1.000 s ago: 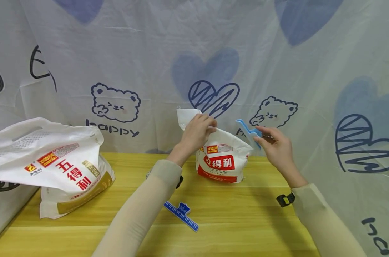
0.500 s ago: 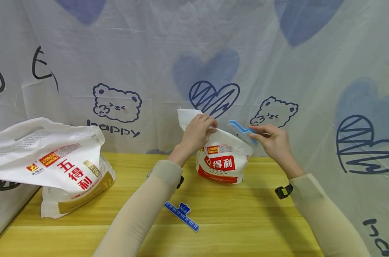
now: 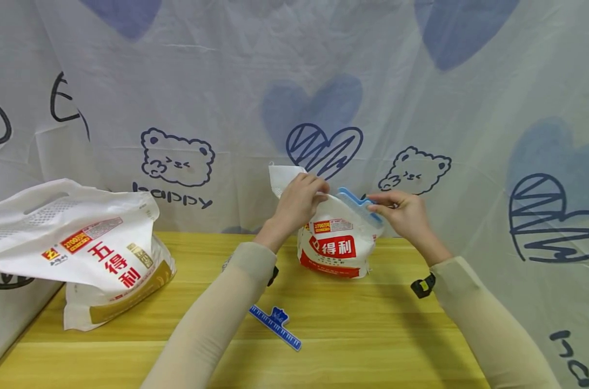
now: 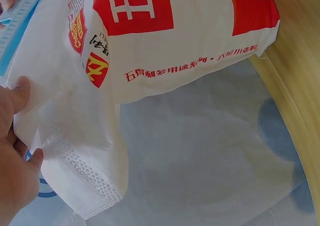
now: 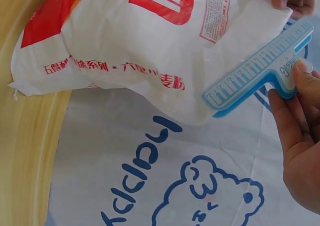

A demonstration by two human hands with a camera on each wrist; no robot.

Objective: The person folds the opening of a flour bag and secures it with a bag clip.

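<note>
A white flour bag [image 3: 333, 243] with red print stands at the back middle of the table, its top gathered and folded over. My left hand [image 3: 301, 197] pinches the bag's top edge; in the left wrist view its thumb and fingers [image 4: 20, 93] are on the white plastic. My right hand [image 3: 403, 213] pinches the handle of a light blue clip [image 3: 360, 205] printed with piano keys. In the right wrist view the clip [image 5: 260, 66] lies along the bag's folded top edge, its long jaws overlapping the white plastic.
A second, larger flour bag [image 3: 114, 259] with a gold base slumps at the left of the wooden table [image 3: 353, 346]. A dark blue piano-key clip [image 3: 276, 326] lies in front of the left forearm. A printed cloth [image 3: 236, 108] hangs behind.
My right hand has moved left with the light blue clip, from beside the bag onto its folded top edge. My left hand has kept its hold on the bag.
</note>
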